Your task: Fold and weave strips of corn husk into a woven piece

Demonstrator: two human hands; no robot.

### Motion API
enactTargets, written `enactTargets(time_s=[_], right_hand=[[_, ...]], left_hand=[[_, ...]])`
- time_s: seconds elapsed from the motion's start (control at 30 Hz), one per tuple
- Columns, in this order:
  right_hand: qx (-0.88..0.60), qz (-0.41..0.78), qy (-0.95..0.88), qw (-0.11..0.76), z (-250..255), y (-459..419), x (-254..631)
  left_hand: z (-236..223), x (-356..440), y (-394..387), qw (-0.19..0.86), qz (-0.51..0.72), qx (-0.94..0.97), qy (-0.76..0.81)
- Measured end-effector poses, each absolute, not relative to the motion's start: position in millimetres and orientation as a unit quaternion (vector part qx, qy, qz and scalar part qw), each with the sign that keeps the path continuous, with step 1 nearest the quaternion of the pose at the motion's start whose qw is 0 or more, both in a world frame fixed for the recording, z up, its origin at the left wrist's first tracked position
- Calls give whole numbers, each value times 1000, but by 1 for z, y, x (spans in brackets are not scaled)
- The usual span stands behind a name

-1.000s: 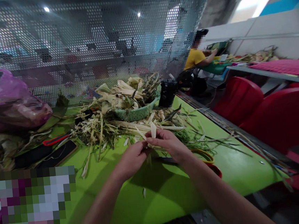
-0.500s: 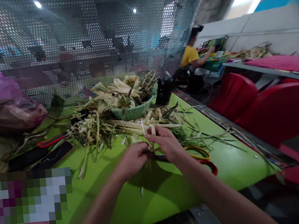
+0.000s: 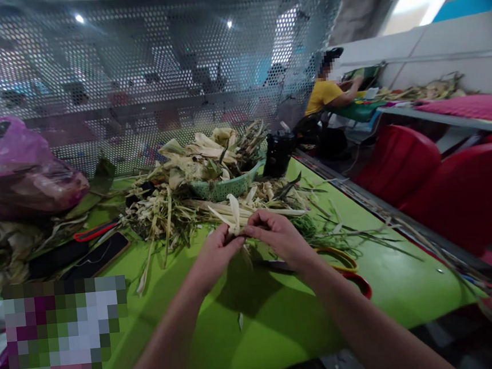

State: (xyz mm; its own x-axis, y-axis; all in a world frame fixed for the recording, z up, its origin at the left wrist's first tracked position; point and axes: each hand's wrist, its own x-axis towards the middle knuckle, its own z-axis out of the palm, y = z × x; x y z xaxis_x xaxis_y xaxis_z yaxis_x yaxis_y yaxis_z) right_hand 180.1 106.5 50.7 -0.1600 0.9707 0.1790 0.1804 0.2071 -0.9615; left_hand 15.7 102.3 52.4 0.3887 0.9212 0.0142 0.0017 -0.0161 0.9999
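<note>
Both hands meet over the green table (image 3: 283, 319), pinching a small piece made of pale dried husk strips (image 3: 233, 214). My left hand (image 3: 218, 253) grips its base from the left, thumb and fingers closed. From the right, my right hand (image 3: 278, 236) pinches the same base between thumb and fingertips. Two pale strips stick up and outward from the piece; its lower part is mostly hidden by fingers. Under my right wrist lie scissors (image 3: 339, 259) with yellow and red handles. A small husk scrap (image 3: 241, 321) lies on the table nearer me.
A green basket (image 3: 224, 187) heaped with dried husks stands ahead, loose stalks (image 3: 154, 215) around it. Beside it is a black cup (image 3: 278, 153). At left are a pink plastic bag (image 3: 25, 169) and a dark phone-like slab (image 3: 97, 255). A person (image 3: 324, 94) sits beyond red chairs (image 3: 403, 165).
The husk piece has turned, its strips now leaning up and left. My hands have come level, with the right fingers moved down to its base. The whole view has shifted slightly.
</note>
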Motion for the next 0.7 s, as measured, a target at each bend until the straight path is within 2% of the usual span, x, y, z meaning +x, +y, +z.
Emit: enactTargets(time_s=[0.47,0.57,0.7], right_hand=[[-494,391,-599,494,50,107,181],[-495,380,-626,467,50,108,184],[-460,390,-687,404,53,106,182]], left_hand=[[55,6,101,625,354,597,357],[54,7,103,601,362,617,356],[45,11,107,518,366,666,392]])
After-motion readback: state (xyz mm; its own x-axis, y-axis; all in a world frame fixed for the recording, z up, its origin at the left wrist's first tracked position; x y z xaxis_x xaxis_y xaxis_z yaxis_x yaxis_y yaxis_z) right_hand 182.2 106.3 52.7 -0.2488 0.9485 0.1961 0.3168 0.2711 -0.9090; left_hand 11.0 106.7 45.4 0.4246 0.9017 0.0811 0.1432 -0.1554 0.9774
